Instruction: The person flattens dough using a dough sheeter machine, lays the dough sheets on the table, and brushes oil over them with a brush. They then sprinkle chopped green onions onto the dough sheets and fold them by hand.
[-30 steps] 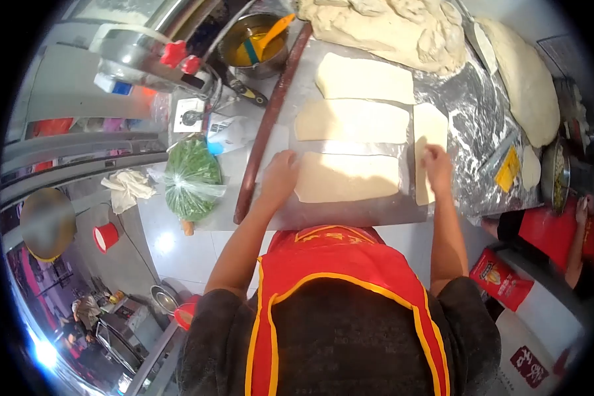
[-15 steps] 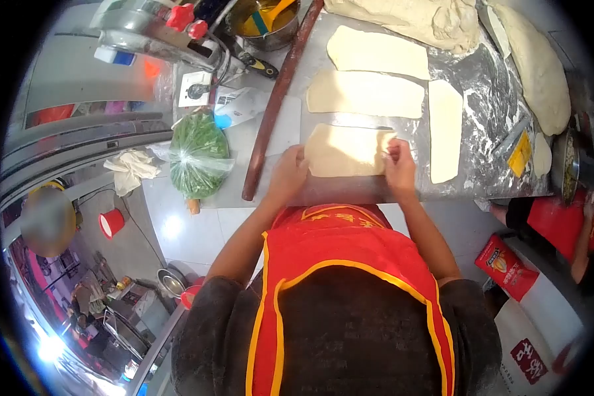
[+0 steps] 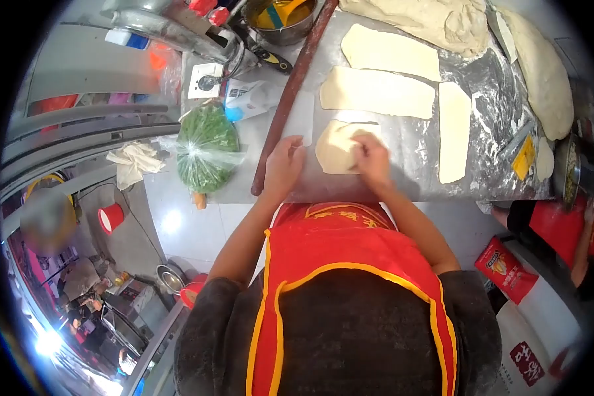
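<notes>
The nearest dough piece point(image 3: 334, 149) lies on the metal table, its right part folded over toward the left. My right hand point(image 3: 371, 158) is closed on its right end, the fingers pinched at the fold and slightly blurred. Just left of that piece, my left hand point(image 3: 286, 162) hovers beside the wooden strip with its fingers curled; what they hold, if anything, is hidden. Two flat dough rectangles point(image 3: 376, 92) point(image 3: 391, 53) lie behind, and a narrow upright one point(image 3: 454, 132) is to the right.
A brown wooden strip point(image 3: 290, 99) edges the work surface. Left of it are bagged greens point(image 3: 208, 148) and a pot with an orange brush point(image 3: 280, 23). Large dough masses point(image 3: 422, 23) point(image 3: 538, 79) and a yellow-handled scraper point(image 3: 523, 158) lie beyond. A co-worker's arm point(image 3: 582, 244) shows at right.
My right hand moved from the narrow piece to the nearest piece, then leftward, folding its right end over. The nearest piece is now shorter. The view has shifted slightly.
</notes>
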{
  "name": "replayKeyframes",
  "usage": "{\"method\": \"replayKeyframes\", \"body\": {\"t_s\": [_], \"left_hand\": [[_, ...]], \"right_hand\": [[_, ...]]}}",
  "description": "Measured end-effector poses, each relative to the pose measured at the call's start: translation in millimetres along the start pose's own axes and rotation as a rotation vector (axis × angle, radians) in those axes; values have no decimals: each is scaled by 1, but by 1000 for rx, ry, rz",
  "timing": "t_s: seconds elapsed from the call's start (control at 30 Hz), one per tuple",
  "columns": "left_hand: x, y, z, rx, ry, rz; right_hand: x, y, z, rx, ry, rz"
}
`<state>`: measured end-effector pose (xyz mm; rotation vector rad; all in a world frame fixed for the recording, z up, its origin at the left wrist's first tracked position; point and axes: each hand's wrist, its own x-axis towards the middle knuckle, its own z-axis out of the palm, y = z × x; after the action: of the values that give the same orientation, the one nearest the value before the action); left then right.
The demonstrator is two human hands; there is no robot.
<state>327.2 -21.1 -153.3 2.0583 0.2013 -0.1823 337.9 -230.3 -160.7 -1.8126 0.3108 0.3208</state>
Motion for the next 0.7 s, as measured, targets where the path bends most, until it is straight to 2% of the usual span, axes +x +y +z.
{"method": "replayKeyframes", "body": {"t_s": [0.07,0.13,0.2,0.27,0.37,0.4,0.43,0.47,0.5,0.57,0.7], "left_hand": [[2,-3,6,-18,0,0],[3,-2,11,-17,-13,-4],[6,4,18,-3,-40,-4],[8,15,24,-39,-43,-11],[12,35,38,-53,-63,14],[13,41,41,-47,-69,24],[15,49,42,17,-78,69],[16,49,48,-24,-86,52],[17,49,52,-14,-73,73],[16,53,61,-4,-56,91],[11,66,71,23,-57,87]], "right_hand": [[14,43,-50,-252,264,-156],[15,60,-100,-142,325,-137],[16,73,-144,-301,375,-100],[19,63,-183,-362,279,37],[63,54,-234,-647,526,-158],[83,44,-244,-571,527,-242],[110,49,-258,-579,510,-323],[124,27,-261,-721,482,-304],[156,43,-276,-743,378,-414],[190,45,-278,-634,301,-272],[203,29,-287,-510,-17,-107]]}}
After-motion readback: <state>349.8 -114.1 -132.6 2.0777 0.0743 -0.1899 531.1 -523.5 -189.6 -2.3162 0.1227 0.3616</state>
